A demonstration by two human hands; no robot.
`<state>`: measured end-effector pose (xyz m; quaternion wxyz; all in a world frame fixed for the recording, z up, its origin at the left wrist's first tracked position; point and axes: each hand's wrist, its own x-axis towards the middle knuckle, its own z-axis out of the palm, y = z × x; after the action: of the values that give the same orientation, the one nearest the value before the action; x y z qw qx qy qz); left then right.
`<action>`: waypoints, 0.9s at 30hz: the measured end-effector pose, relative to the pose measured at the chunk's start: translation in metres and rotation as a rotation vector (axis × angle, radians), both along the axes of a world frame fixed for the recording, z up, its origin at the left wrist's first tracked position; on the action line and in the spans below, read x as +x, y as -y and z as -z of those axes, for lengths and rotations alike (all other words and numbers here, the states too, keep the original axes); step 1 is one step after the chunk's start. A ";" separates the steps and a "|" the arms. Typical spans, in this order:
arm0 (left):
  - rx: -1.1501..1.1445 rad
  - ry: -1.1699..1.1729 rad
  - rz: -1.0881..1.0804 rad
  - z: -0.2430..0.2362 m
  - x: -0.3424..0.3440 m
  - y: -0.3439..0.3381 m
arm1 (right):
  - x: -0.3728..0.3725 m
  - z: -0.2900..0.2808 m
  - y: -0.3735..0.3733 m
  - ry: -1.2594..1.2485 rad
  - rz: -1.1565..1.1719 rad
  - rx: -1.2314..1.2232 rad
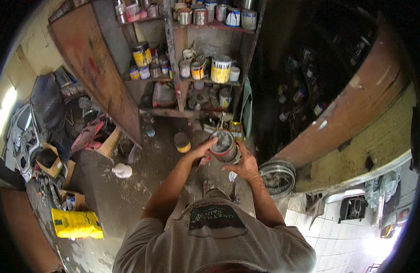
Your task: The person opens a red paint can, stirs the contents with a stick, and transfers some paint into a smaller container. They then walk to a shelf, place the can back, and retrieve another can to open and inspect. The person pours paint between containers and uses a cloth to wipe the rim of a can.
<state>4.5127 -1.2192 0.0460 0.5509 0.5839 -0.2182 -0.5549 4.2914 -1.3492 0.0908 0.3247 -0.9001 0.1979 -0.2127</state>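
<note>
A round paint can (pixel 223 150) with a reddish band near its rim is held up in front of me. Its round grey top faces up; whether a lid covers it, I cannot tell. My left hand (pixel 204 150) is closed on the can's left side, fingertips at the rim. From the right, my right hand (pixel 246 165) curves round the can, fingers against its side and thumb stretched out low. A small reddish thing shows under my left hand, too unclear to name. Below my right hand is a small white scrap (pixel 232 176).
Ahead stands a wooden cabinet (pixel 178 111) with shelves of paint cans and an open door (pixel 89 59). A yellow-banded can (pixel 182 143) and a white jug (pixel 122 170) are on the floor. Wheel rims (pixel 277 177) lie right; a yellow bag (pixel 77 224) and boxes lie left.
</note>
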 end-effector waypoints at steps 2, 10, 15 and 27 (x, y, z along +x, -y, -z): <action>0.042 0.085 0.094 -0.040 0.019 0.021 | 0.037 -0.015 0.029 -0.058 0.010 -0.024; 0.097 0.262 0.011 -0.047 0.164 0.096 | 0.180 -0.020 0.132 -0.001 0.076 0.105; -0.207 0.798 0.040 -0.134 0.313 0.167 | 0.242 -0.045 0.203 0.163 0.176 0.147; -0.169 1.619 0.120 -0.406 0.554 0.415 | 0.294 -0.063 0.288 0.004 0.422 0.043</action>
<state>5.0666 -1.6342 0.4515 0.2339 0.7477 -0.6208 0.0288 4.5858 -1.6370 0.1534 0.2924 -0.8311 0.3859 -0.2737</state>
